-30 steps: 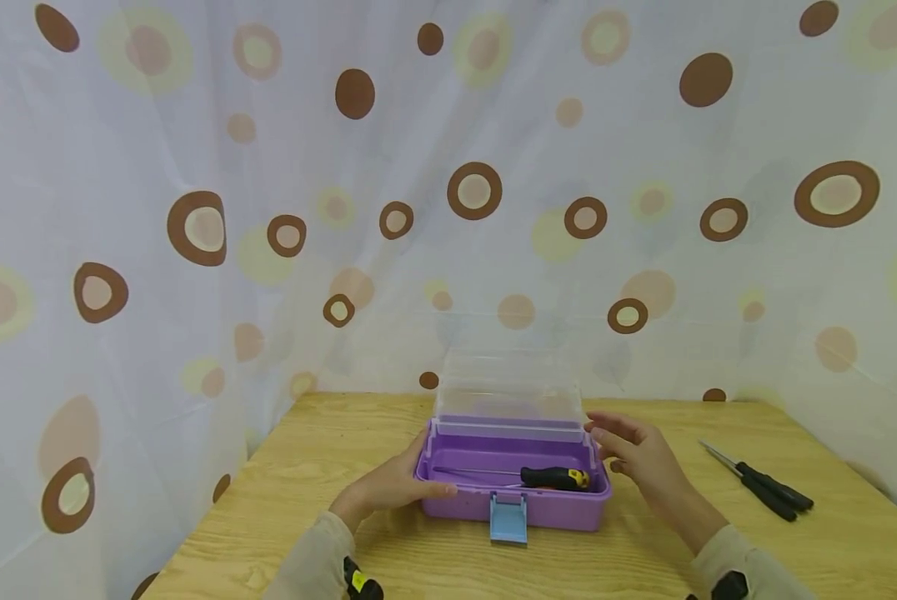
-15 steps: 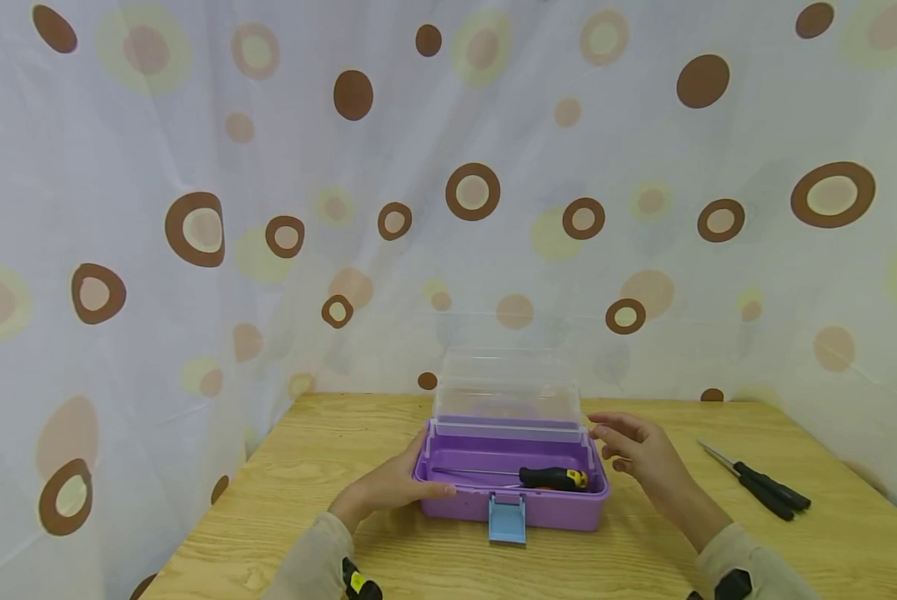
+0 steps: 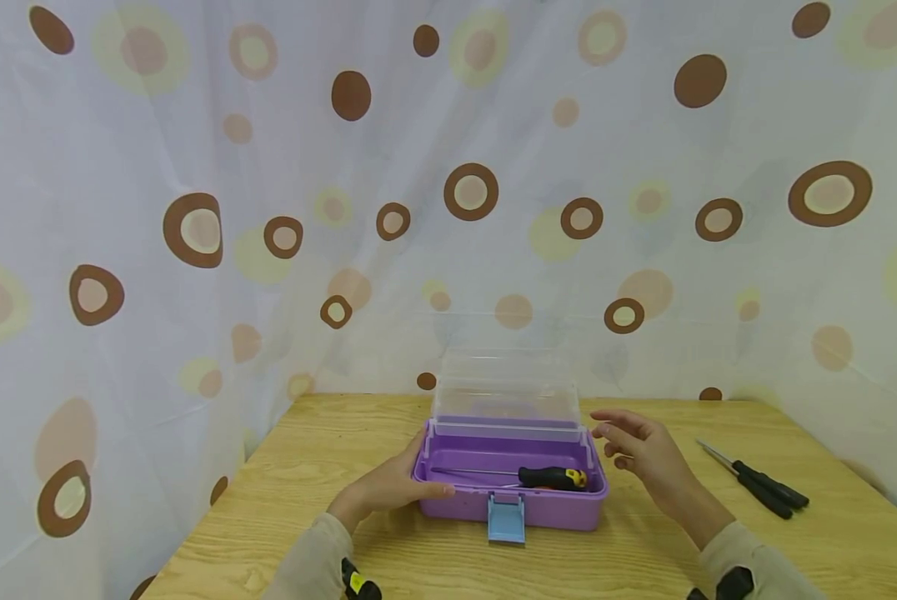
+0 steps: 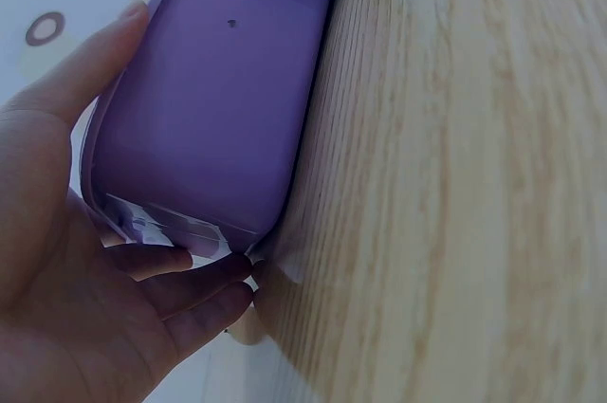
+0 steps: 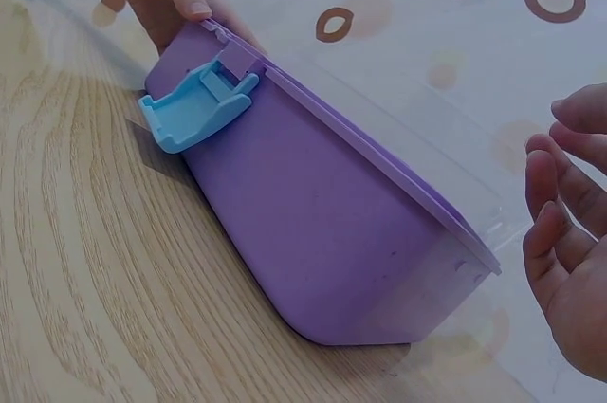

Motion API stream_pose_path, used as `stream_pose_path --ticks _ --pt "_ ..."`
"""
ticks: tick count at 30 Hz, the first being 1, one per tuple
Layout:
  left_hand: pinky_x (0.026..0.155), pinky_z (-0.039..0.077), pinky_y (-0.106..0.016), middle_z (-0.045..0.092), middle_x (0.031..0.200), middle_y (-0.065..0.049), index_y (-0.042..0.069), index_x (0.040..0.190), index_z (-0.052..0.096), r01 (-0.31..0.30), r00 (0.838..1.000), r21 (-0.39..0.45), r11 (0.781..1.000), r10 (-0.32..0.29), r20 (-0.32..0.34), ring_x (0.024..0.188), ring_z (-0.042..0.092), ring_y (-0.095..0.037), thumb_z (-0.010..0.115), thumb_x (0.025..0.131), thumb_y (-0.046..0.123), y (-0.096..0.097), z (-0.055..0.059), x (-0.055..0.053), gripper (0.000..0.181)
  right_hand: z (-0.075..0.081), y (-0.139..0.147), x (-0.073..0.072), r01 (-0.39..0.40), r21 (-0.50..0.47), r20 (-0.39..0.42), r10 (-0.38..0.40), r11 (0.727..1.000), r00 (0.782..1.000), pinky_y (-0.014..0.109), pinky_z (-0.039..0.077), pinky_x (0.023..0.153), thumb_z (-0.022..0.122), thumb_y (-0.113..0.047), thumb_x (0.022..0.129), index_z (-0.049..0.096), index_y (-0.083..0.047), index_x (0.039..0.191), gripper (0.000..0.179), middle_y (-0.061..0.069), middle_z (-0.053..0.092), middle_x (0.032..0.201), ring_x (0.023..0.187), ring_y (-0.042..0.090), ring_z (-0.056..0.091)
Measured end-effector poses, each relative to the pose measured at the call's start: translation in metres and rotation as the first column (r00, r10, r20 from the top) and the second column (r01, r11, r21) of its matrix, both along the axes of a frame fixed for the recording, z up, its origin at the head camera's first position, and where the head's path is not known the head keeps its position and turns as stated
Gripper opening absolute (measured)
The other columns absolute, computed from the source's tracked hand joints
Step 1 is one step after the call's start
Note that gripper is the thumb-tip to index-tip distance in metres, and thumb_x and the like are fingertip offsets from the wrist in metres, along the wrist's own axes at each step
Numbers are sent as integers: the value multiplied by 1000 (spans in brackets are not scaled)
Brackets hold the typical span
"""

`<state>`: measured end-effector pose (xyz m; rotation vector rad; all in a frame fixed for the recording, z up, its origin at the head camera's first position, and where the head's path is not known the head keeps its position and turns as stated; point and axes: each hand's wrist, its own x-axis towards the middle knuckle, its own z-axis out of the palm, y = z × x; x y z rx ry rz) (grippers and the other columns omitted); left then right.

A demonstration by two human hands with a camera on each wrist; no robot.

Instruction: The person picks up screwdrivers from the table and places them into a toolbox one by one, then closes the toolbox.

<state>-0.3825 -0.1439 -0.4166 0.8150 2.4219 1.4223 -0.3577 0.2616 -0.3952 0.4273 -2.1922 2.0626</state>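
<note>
A purple toolbox (image 3: 463, 505) stands on the wooden table, its clear lid (image 3: 508, 387) tipped back and its light-blue latch (image 3: 506, 518) hanging down in front. Inside lies a screwdriver (image 3: 542, 477) with a black and yellow handle, over a partly hidden reddish thing. My left hand (image 3: 388, 485) grips the box's left front corner, thumb over the front rim and fingers round the end wall, as the left wrist view shows. Beside the right end hovers my right hand (image 3: 643, 454), fingers loosely bent and holding nothing; the right wrist view shows a gap between the fingertips and the box.
Two black-handled tools (image 3: 774, 493), at least one with a metal shaft, lie crossed on the table (image 3: 358, 417) to the right. A spotted curtain (image 3: 291, 150) hangs behind and along both sides. Dark straps with small devices sit at both wrists.
My right hand has drawn slightly right, away from the toolbox's right edge. The left hand keeps its grip and the toolbox stays put.
</note>
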Motion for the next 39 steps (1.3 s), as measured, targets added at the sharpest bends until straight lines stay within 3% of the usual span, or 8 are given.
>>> stream_pose_path --ticks 23,33,39 --pt "119 21 -60 22 167 -18 14 167 -5 -27 1000 -29 999 27 -10 147 32 -36 80 88 49 -1 -1 0 121 -1 12 1 -20 41 -17 21 999 1000 28 53 69 62 -27 106 65 -12 135 33 2 69 110 86 17 61" --pt "119 21 -60 24 166 -19 15 167 -4 -23 1000 -14 1000 23 -7 146 34 -36 80 88 47 0 -2 0 120 -3 41 7 32 131 -7 -31 991 999 32 55 72 63 -28 106 64 -13 138 36 -3 68 113 89 17 60" --pt "118 21 -62 22 167 -20 15 167 -5 -22 1000 -21 1000 22 -13 146 33 -37 80 88 47 -1 -1 0 120 -4 61 12 55 137 7 -57 989 998 34 56 74 62 -30 106 65 -19 138 34 -8 68 114 91 18 61"
